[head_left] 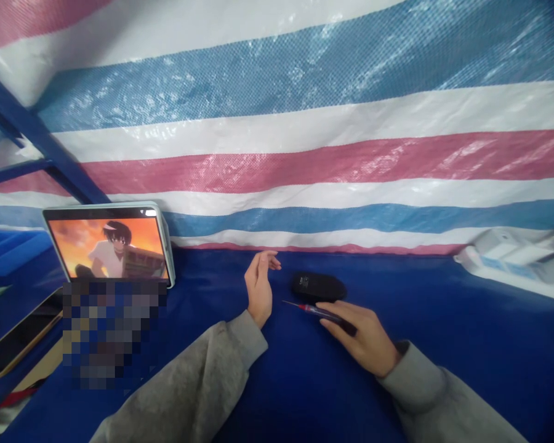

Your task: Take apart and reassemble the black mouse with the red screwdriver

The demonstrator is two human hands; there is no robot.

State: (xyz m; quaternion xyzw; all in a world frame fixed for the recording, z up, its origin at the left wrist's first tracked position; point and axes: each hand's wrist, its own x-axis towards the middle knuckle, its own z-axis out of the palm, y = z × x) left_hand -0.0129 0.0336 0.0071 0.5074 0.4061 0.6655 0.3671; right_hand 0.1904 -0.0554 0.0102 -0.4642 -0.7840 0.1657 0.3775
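Note:
My right hand is closed around a small screwdriver with a red and black handle, its thin tip pointing left just above the blue table cover. A black oval object, like a computer mouse turned bottom up, lies just beyond the screwdriver. My left hand hovers to the left of that object, palm turned sideways, fingers loosely curled and apart, holding nothing. Both arms wear grey sleeves.
A tablet in a pale case stands at the left, playing a cartoon. A phone lies at the far left edge. A white power strip sits at the right. A striped tarp hangs behind.

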